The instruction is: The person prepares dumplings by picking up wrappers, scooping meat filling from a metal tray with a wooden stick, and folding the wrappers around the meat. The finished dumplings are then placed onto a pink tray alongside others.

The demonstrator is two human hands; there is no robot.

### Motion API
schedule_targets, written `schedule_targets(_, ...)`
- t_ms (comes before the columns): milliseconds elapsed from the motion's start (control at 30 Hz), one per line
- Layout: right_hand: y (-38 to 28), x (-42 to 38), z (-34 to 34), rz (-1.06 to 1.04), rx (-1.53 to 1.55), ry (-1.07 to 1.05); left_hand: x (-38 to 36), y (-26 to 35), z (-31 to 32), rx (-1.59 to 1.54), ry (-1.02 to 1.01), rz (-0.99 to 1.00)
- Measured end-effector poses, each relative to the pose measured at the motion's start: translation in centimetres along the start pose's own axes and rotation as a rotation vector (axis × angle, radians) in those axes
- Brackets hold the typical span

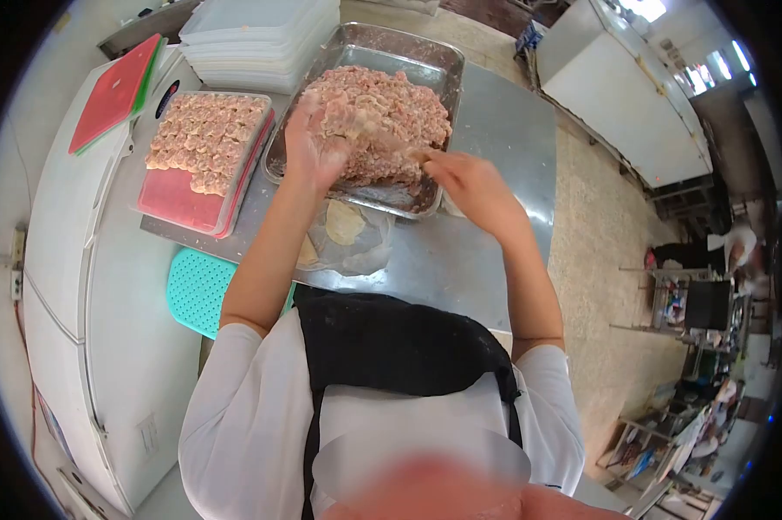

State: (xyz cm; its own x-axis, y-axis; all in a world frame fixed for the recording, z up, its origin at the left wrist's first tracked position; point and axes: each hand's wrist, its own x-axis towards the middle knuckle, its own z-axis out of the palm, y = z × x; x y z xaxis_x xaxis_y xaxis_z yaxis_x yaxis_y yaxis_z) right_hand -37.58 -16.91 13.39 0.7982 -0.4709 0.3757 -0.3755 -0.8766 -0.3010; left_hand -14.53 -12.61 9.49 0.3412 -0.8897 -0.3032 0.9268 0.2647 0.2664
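Observation:
My left hand [319,147] is raised over the left side of a metal tray [456,65], palm turned up and fingers curled. Pale, meat-like stuff shows at its fingers, blurred against the ground meat [391,95] heaped in the tray. At the tray's right front edge, my right hand [470,184] has its fingers pinched together, pointing toward the meat. Something small and beige shows at those fingertips, too blurred to name. Thin pale round wrappers [345,223] lie on a clear plastic sheet [369,258] just in front of the tray, below my left forearm.
Left of the tray, rows of filled meat dumplings [204,134] sit on a red-lined plastic tray [178,199]. Stacked white plastic trays [252,43] stand behind. A turquoise perforated stool [198,290] is below the steel table's [503,121] left edge. Another person [729,247] is far right.

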Motion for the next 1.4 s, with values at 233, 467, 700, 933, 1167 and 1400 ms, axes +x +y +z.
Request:
schedule_targets(233,1.3,-0.4,-3.4,0.522,0.813,-0.339,-2.4,2.3,2.0,1.538,-0.633,0.611)
schedule_targets(467,3.1,0.2,1.5,0.175,0.676,-0.275,-0.7,4.2,2.8,1.756,-1.158,0.369)
schedule_targets(700,4.6,1.8,0.9,0.090,0.112,-0.142,1.6,3.6,-1.2,1.875,-0.598,0.445)
schedule_targets(933,9.2,-1.0,5.7,0.144,0.061,-0.111,1.7,3.8,-3.6,1.914,-0.491,0.375)
schedule_targets(1167,2.9,-2.0,0.7,0.194,0.593,-0.087,-2.1,4.8,0.0,1.813,-0.703,0.348)
schedule_targets(1400,-1.7,0.0,-1.1,0.203,0.141,-0.201,-2.3,6.6,-1.8,1.911,-0.733,0.491)
